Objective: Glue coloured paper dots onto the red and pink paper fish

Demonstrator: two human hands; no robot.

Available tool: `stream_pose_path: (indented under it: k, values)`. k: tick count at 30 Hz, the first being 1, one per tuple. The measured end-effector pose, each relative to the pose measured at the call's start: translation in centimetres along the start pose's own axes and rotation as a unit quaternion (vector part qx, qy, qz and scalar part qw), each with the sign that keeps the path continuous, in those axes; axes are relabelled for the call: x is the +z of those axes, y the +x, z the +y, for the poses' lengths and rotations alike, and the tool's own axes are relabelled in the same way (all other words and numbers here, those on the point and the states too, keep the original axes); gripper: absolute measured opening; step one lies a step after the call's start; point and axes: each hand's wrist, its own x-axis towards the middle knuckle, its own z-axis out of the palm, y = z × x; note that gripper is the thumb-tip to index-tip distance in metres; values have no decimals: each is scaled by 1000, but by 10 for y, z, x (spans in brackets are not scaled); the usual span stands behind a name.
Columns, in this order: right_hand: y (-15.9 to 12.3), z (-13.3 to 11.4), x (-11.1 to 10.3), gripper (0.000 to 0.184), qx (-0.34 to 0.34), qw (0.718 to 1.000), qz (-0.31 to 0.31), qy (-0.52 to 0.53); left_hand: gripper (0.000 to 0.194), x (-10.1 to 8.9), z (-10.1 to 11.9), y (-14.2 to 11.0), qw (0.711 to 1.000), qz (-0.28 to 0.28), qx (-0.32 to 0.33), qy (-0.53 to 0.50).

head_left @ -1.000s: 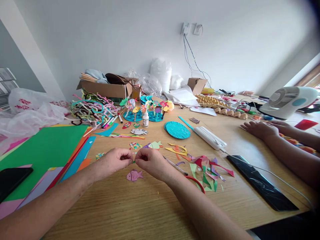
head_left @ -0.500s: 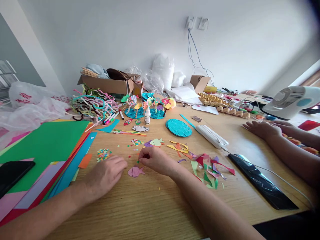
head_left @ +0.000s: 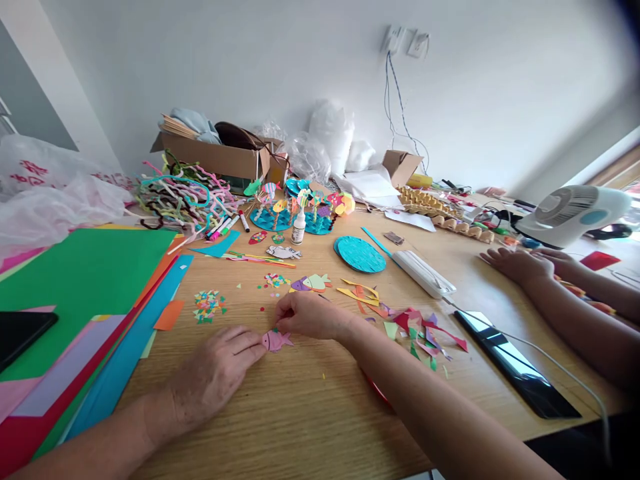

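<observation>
A pink paper fish (head_left: 275, 341) with dark drawn lines lies flat on the table between my hands. My left hand (head_left: 225, 360) rests palm down with its fingers stretched out, the fingertips at the fish's head. Over the fish's upper edge, my right hand (head_left: 305, 315) is closed in a pinch. Whatever the pinch holds is too small or hidden; a small green spot shows just under the fingertips. Beyond the right hand lie a purple paper fish (head_left: 300, 285) and a pale green paper fish (head_left: 317, 283). Paper dots sit in a pile (head_left: 275, 280) and a larger pile (head_left: 208, 305).
Coloured paper sheets (head_left: 110, 267) and a black phone (head_left: 25, 337) lie left. Paper scraps (head_left: 420, 330), a power strip (head_left: 424, 273) and turquoise discs (head_left: 363, 254) are right. A glue bottle (head_left: 299, 228) stands behind. Another person's hand (head_left: 517, 262) rests at far right.
My left hand has moved right and flattened, its fingertips now at the pink fish. My right hand stays pinched, now lower over the fish's upper edge. The view has shifted slightly.
</observation>
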Motion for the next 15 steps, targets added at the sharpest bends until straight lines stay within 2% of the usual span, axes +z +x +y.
stream_pose_path:
  k: [4,10,15]
  values:
    - [0,-5,-1,14,6,1000,-26,-5,42,-1,0,1,1000,2,6,2]
    - [-1,-16,-1,18,39,998,-21,-33,44,0,1,1,1000,-4,10,18]
    - [0,-20,-1,22,37,997,-34,-63,43,2,0,0,1000,1,7,17]
